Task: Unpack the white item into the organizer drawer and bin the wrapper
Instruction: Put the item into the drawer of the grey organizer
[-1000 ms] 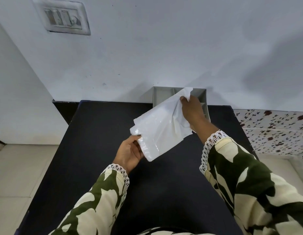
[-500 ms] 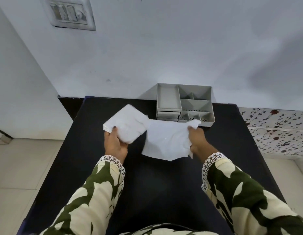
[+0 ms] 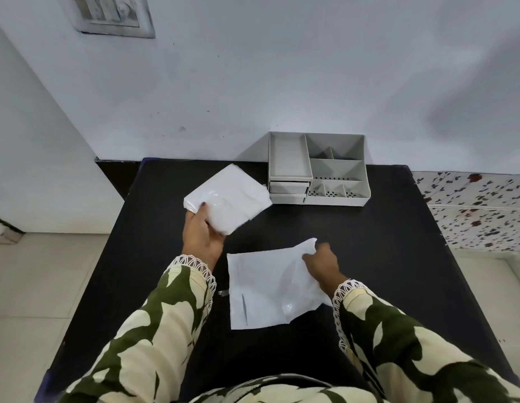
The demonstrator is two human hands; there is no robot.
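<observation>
The left hand's fingers [image 3: 207, 212] are wrapping around the near corner of the white item [image 3: 228, 199], thumb on top, gripping it and lifting it toward the far edge of the black table [image 3: 398, 257]. In my judgement it is being held apart so it can go into a drawer while the wrapper stays behind. The left hand [image 3: 202, 234] is sitting just near of the packet.

The right hand's fingertips [image 3: 308, 255] are pinching the far right corner of the wrapper [image 3: 267, 289], likely to gather it for binning. The right hand [image 3: 321, 263] is resting over that corner.

The white item is looking flat, squarish and soft, glossy as though sleeved in thin plastic. The wrapper is lying limp and creased near the table's near edge, a slit showing at its left side.

The grey plastic organizer [image 3: 318, 168] is standing at the table's far edge against the wall, with open compartments on top and two small drawers [image 3: 288, 191] facing forward, apparently closed. No bin is in view.
</observation>
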